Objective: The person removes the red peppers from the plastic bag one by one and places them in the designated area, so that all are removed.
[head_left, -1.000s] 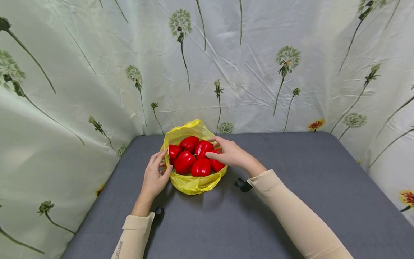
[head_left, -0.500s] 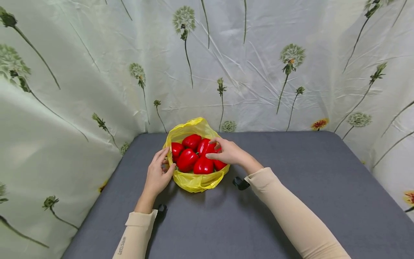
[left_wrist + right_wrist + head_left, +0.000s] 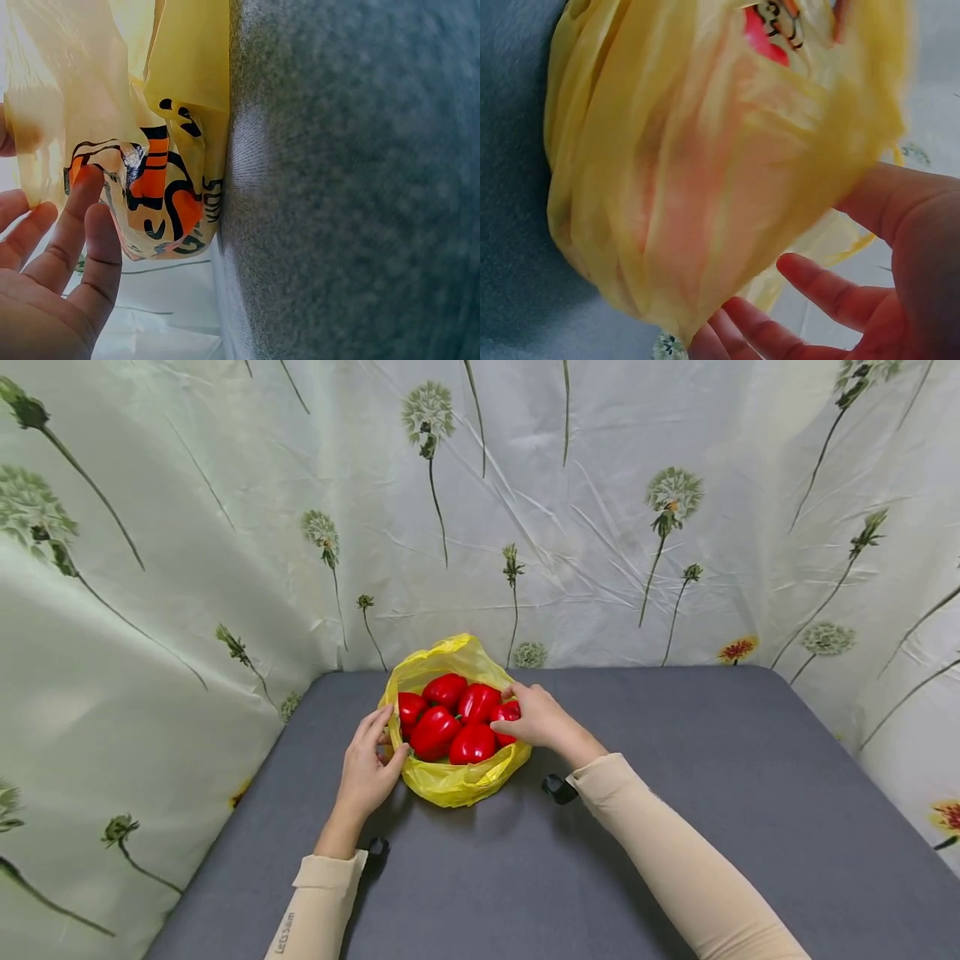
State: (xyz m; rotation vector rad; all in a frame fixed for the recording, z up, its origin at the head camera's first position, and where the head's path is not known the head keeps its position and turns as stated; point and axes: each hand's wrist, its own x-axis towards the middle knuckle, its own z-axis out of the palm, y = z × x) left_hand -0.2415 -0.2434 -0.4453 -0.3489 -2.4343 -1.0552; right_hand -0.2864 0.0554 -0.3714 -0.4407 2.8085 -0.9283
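Bell peppers (image 3: 435, 733), six red ones, lie inside a yellow plastic bag (image 3: 448, 789) on the tabletop (image 3: 675, 777); the left hand (image 3: 364, 774) touches its left side, the right hand (image 3: 542, 720) its right, both spread.

To the left of the yellow bag (image 3: 459, 788) and nearer the person, the left beige sleeve (image 3: 318, 902) carries one small line of dark lettering running along its length; it appears to read "Let's Slim", though the letters are tiny. On the bag itself, the left wrist view shows a print (image 3: 156, 184) in black and orange, creased and turned sideways, with bold strokes and a row of smaller black letters low on the bag, close to the worktop (image 3: 360, 187). Its wording cannot be made out. In the right wrist view, black outlined marks (image 3: 780, 22) show at the bag's opening, also illegible.
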